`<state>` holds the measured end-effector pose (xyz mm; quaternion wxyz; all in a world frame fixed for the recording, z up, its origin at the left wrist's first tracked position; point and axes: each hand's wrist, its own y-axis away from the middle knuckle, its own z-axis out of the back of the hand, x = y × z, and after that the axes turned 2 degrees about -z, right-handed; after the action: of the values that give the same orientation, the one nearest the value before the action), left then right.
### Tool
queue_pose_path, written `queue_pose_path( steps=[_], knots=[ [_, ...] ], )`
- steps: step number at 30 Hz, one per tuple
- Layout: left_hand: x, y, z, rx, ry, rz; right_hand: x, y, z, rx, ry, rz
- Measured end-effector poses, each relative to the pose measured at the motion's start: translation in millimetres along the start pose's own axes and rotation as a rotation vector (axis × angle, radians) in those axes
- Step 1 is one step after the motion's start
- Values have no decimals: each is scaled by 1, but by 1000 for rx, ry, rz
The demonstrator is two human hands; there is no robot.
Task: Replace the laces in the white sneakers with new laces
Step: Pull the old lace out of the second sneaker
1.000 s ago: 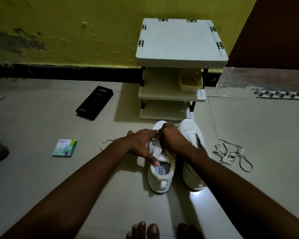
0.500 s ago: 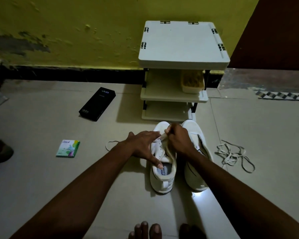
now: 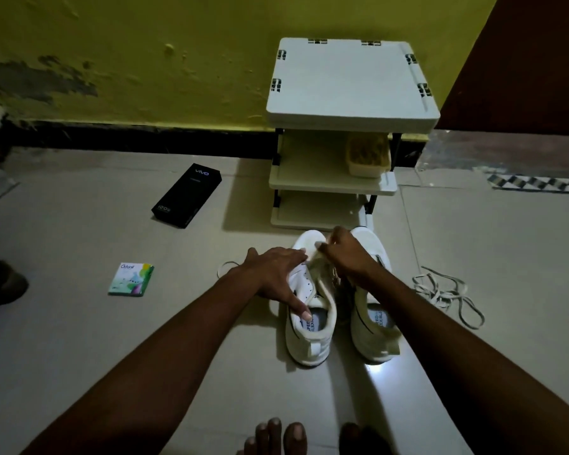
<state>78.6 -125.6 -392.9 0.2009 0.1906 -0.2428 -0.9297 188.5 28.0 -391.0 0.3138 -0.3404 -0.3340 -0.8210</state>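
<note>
- Left hand lies flat, fingers straight, pressing the left sneaker onto the floor.
- Right hand pinches the lace over the toe (its end is hidden).
- Best pulled straight, kept flat and untwisted.

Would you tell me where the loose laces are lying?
In the head view, the loose laces lie on the floor, right of the right sneaker.

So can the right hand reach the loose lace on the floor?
Probably yes: loose lace lies on open floor beside the right sneaker; right hand must first release the left sneaker.
</note>
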Motion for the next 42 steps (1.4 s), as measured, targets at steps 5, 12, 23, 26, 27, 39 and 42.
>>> queue_pose_path(
  steps=[5, 12, 23, 26, 27, 39, 42],
  knots=[
    [1, -1, -1, -12, -32, 4, -4, -7, 6, 98, 729, 280],
    [-2, 2, 2, -14, -32, 1, 13, 10, 3, -309, -666, -94],
    [-5, 1, 3, -21, -49, -15, 11, 8, 7, 153, 988, 355],
    [-5, 2, 2, -17, -33, -9, 13, 4, 6, 126, 1147, 407],
    [-5, 3, 2, -18, -36, -11, 13, 5, 6, 116, 1147, 424],
    [-6, 6, 5, -27, -55, -15, 28, 7, 39, -160, -203, 278],
    [-7, 6, 5, -20, -60, -10, 15, 3, 34, 126, 832, 496]
  ],
)
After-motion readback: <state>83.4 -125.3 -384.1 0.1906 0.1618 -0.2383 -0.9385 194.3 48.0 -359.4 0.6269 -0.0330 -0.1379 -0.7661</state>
